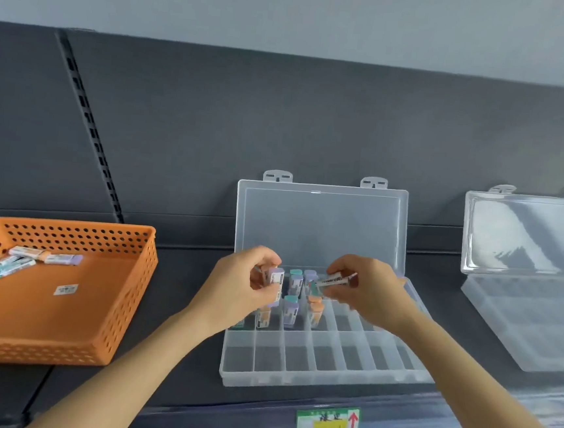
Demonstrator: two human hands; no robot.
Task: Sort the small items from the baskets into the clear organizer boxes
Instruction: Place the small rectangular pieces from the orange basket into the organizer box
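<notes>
A clear organizer box (pixel 321 377) lies open on the dark shelf, its lid leaning back against the wall. Several small erasers (pixel 290 312) with purple, teal and orange ends stand upright in its back compartments; the front row is bare. My left hand (pixel 246 289) holds a purple-ended eraser (pixel 277 276) over the back left compartments. My right hand (pixel 366 289) pinches a teal-ended eraser (pixel 331 281) sideways over the middle of the box. An orange perforated basket (pixel 123 302) at the left holds several more erasers (pixel 31 260).
A second clear organizer box (pixel 522 337) stands open at the right with its lid up. Price labels (pixel 327 421) run along the shelf's front edge. A slotted upright rail (pixel 90 128) crosses the dark back panel at the left.
</notes>
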